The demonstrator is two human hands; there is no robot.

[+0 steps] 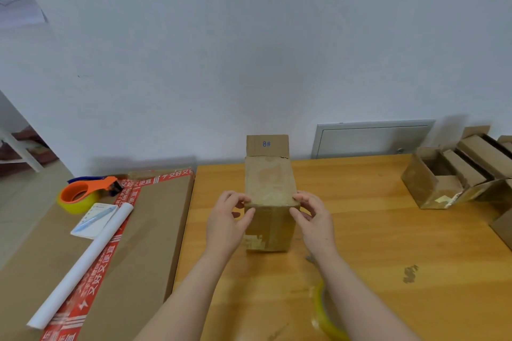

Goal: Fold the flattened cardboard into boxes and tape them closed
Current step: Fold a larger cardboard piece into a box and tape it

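The yellow tape roll (318, 311) at the desk's (388, 230) near edge is partly covered by the right forearm and cut off by the picture's bottom edge. The open boxes (443, 180) at the far right corner run off the right side. The box's (270, 183) near top corners are hidden under the left hand (227, 219) and right hand (313, 216), which pinch them, and its far face is unseen. Print on the pen card (94, 220) is too small to read.

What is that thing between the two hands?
The box stands between the left hand and the right hand; both hold its near top corners. The head view shows it.
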